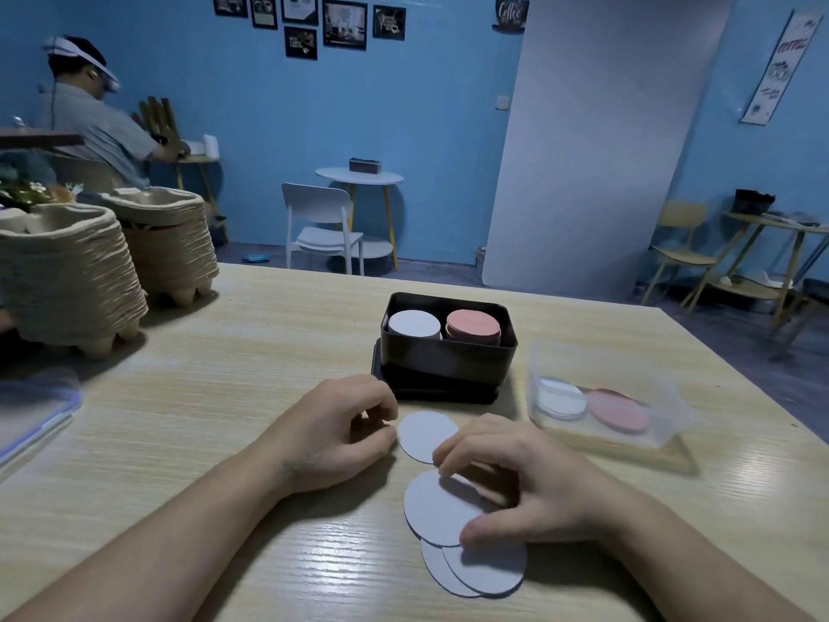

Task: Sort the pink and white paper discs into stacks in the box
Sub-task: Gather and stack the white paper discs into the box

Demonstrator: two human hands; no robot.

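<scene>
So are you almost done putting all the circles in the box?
Partly. The black box already holds a white stack and a pink stack. The right hand is picking at loose white discs on the table; the left hand rests beside one. More discs wait in the clear tub.
</scene>
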